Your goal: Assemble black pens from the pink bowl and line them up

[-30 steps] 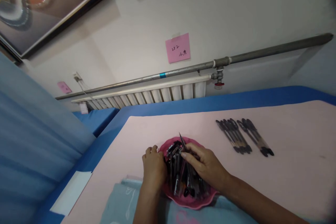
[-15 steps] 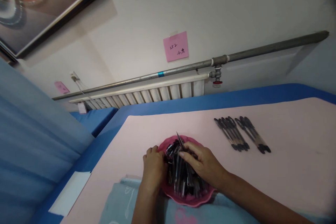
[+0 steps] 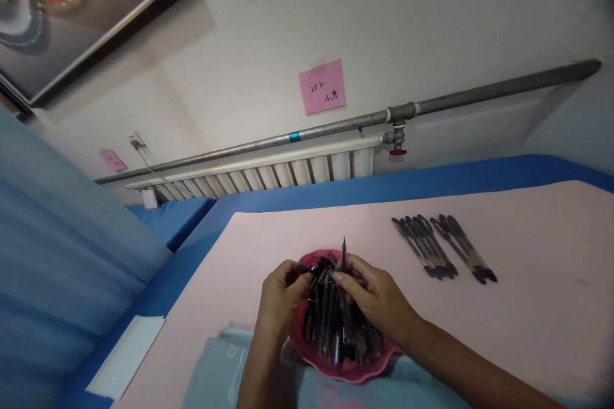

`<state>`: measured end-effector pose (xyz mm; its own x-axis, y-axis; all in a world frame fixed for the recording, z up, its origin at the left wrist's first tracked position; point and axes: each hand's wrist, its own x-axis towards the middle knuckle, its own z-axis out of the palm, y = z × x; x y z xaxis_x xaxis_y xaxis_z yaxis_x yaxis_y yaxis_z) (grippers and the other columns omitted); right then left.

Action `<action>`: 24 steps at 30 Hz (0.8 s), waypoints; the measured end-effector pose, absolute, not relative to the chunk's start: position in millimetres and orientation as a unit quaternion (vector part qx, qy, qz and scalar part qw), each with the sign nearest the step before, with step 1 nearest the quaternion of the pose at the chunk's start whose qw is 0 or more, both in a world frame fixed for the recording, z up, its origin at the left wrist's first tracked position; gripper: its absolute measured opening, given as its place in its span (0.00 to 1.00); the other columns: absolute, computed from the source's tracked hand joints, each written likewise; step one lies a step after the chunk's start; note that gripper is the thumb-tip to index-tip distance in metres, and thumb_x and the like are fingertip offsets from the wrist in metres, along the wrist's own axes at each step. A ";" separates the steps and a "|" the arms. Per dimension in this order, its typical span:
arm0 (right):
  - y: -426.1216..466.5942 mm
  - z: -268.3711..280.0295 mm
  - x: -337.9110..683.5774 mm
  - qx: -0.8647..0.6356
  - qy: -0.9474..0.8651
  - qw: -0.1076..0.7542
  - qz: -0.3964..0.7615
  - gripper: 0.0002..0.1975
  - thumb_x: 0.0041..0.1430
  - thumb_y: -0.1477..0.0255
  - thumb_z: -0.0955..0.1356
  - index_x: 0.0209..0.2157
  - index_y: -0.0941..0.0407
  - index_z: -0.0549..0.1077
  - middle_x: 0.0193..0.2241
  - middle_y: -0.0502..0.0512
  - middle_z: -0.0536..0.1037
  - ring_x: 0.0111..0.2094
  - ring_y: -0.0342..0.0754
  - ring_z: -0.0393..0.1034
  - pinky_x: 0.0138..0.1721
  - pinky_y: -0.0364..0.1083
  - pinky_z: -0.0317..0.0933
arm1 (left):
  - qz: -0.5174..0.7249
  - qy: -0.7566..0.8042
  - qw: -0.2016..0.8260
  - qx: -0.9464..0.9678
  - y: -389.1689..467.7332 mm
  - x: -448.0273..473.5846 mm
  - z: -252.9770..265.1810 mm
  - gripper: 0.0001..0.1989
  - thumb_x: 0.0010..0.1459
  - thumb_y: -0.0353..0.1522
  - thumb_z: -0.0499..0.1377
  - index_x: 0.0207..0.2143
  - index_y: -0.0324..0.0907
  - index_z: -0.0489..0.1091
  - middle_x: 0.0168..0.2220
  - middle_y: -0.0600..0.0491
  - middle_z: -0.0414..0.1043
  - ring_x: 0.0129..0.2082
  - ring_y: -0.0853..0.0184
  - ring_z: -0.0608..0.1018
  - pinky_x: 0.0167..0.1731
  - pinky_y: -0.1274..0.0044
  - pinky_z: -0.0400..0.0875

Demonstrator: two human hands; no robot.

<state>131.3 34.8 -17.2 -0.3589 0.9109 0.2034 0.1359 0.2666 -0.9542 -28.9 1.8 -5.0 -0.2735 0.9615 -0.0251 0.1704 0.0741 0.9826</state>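
Over a scalloped pink bowl (image 3: 309, 351) of pen parts (image 3: 327, 316), the right hand (image 3: 381, 297) pinched a pen barrel (image 3: 344, 255), tip up, while the left hand (image 3: 283, 297), just apart from it, gripped a small dark piece (image 3: 315, 268) — a slack pinch risked losing either in the jumble.

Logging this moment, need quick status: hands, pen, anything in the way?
Right hand pinching a pen, tip up. Left hand at small dark pieces, grip unclear. Heaped pen parts in the pink bowl crowd both hands.
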 end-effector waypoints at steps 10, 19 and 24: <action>28.7 -3.9 132.0 -0.330 -0.552 0.492 0.586 0.05 0.53 0.68 0.63 0.30 0.56 0.65 0.20 0.46 0.70 0.19 0.40 0.62 0.23 0.41 0.59 | 0.577 0.475 0.605 0.275 0.3 -17.1 5.2 0.09 0.40 0.30 0.65 0.24 0.37 0.68 0.22 0.55 0.70 0.22 0.74 0.72 0.23 0.82 0.66; 29.6 -0.4 134.9 -0.304 -0.549 0.519 0.580 0.05 0.54 0.69 0.64 0.32 0.56 0.66 0.21 0.47 0.71 0.22 0.42 0.65 0.26 0.43 0.61 | 0.581 0.427 0.658 0.216 3.0 -20.0 -6.3 0.09 0.42 0.26 0.65 0.27 0.36 0.68 0.25 0.51 0.74 0.25 0.72 0.75 0.27 0.80 0.71; 29.2 1.7 136.1 -0.303 -0.552 0.521 0.576 0.04 0.54 0.69 0.64 0.32 0.55 0.67 0.20 0.46 0.70 0.22 0.42 0.65 0.25 0.42 0.60 | 0.573 0.402 0.684 0.207 2.2 -19.2 -5.9 0.06 0.45 0.25 0.63 0.29 0.36 0.69 0.27 0.50 0.76 0.26 0.72 0.76 0.27 0.81 0.72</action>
<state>136.1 29.2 1.7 -0.2730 0.9350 0.2265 -0.2659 0.1529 -0.9518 -19.2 2.2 -5.9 0.0208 0.9493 -0.3137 -0.6169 0.2591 0.7432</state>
